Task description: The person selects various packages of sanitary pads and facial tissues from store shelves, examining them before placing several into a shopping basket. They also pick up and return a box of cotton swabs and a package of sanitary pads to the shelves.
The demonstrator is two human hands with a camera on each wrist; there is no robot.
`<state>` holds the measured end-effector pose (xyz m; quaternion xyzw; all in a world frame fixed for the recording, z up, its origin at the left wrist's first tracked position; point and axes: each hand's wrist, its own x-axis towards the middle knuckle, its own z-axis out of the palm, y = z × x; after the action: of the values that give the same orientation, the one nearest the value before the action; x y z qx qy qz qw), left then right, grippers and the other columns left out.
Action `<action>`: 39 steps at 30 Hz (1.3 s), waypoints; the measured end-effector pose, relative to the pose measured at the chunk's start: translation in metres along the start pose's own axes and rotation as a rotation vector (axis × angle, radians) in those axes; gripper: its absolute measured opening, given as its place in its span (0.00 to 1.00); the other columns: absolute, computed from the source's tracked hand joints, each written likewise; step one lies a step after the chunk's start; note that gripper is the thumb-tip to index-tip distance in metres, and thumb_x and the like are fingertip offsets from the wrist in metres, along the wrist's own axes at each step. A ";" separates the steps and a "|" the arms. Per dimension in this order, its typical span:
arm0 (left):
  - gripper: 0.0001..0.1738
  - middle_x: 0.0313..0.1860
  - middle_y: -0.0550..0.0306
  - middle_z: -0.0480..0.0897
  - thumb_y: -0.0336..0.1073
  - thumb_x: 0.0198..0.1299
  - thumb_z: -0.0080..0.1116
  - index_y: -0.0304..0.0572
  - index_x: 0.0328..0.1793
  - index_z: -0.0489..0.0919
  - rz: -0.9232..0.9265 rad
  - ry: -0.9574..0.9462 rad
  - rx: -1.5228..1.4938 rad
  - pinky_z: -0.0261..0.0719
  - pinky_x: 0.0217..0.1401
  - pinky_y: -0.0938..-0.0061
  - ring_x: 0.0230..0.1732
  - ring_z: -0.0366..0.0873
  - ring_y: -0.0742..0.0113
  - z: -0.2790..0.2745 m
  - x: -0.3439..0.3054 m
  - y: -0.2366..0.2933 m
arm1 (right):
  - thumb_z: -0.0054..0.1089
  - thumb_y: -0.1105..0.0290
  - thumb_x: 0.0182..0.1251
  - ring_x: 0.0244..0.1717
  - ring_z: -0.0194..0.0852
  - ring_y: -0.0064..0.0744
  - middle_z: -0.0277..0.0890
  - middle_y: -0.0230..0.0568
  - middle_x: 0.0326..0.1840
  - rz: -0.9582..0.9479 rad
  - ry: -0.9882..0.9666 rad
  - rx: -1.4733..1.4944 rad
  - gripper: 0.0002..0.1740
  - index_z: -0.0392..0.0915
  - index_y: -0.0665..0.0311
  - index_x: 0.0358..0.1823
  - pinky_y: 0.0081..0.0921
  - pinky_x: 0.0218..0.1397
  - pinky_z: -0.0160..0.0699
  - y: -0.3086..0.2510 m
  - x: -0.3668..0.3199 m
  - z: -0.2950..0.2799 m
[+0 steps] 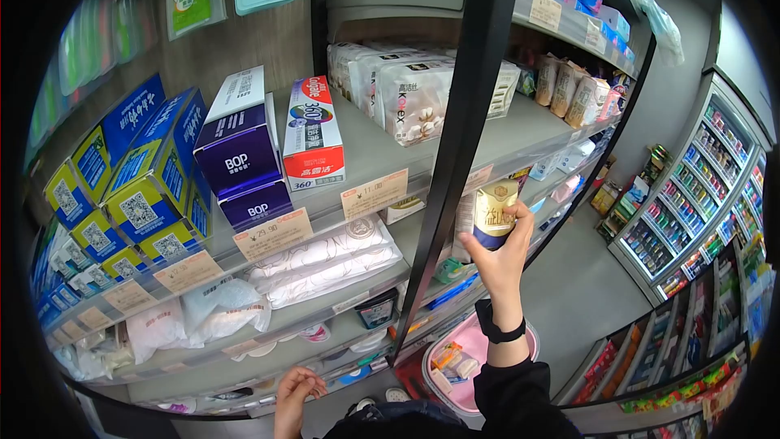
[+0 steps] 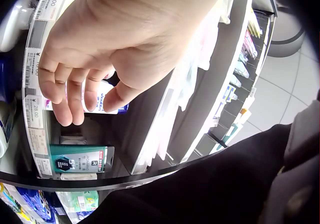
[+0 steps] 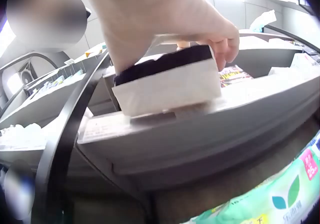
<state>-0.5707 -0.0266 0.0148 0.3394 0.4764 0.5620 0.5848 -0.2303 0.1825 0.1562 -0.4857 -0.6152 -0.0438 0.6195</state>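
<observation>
A gold and dark-blue box (image 1: 492, 210) is pinched between the thumb and fingers of my right hand (image 1: 500, 260), at the shelf edge just right of the black upright. The right wrist view shows this box (image 3: 170, 86) from its pale and dark side, under my right hand (image 3: 160, 21). Low in the head view my left hand (image 1: 294, 398) hangs with loosely curled fingers and nothing in it. From the left wrist, that hand (image 2: 112, 44) is over a lower shelf, near a green pack (image 2: 80, 159).
The black upright (image 1: 459, 138) stands left of my right hand. Toothpaste boxes (image 1: 313, 134) and white Kotex packs (image 1: 414, 102) line the shelf. A pink basket (image 1: 467, 354) with small packets is on the floor below. A drinks fridge (image 1: 682, 195) stands at the far right.
</observation>
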 end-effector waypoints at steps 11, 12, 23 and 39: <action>0.06 0.35 0.49 0.83 0.30 0.66 0.51 0.37 0.45 0.76 0.001 -0.018 -0.003 0.74 0.37 0.75 0.33 0.81 0.63 -0.002 0.001 -0.002 | 0.74 0.68 0.46 0.54 0.68 0.46 0.68 0.52 0.51 0.246 -0.117 0.105 0.36 0.62 0.68 0.54 0.36 0.61 0.66 -0.027 0.021 -0.011; 0.06 0.36 0.49 0.83 0.30 0.66 0.52 0.37 0.45 0.76 -0.001 -0.021 -0.005 0.74 0.37 0.75 0.33 0.81 0.63 -0.002 0.001 -0.003 | 0.74 0.69 0.47 0.54 0.68 0.46 0.68 0.52 0.52 0.212 -0.084 0.158 0.35 0.62 0.68 0.54 0.35 0.62 0.66 -0.029 0.023 -0.007; 0.05 0.36 0.50 0.83 0.30 0.66 0.52 0.38 0.45 0.76 0.000 0.005 -0.003 0.74 0.37 0.75 0.34 0.81 0.64 -0.006 -0.005 -0.004 | 0.73 0.72 0.52 0.66 0.61 0.52 0.59 0.61 0.67 -0.014 0.088 0.241 0.35 0.59 0.68 0.57 0.38 0.70 0.57 -0.008 0.015 0.041; 0.05 0.36 0.50 0.83 0.29 0.66 0.50 0.36 0.44 0.75 -0.034 0.019 0.021 0.74 0.38 0.77 0.34 0.82 0.64 -0.001 -0.005 -0.002 | 0.78 0.69 0.47 0.63 0.60 0.53 0.62 0.54 0.64 0.049 0.084 -0.071 0.37 0.63 0.67 0.55 0.40 0.61 0.66 -0.007 0.015 0.039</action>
<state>-0.5703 -0.0318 0.0135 0.3319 0.4933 0.5501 0.5863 -0.2597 0.2127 0.1626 -0.5203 -0.5744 -0.0709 0.6280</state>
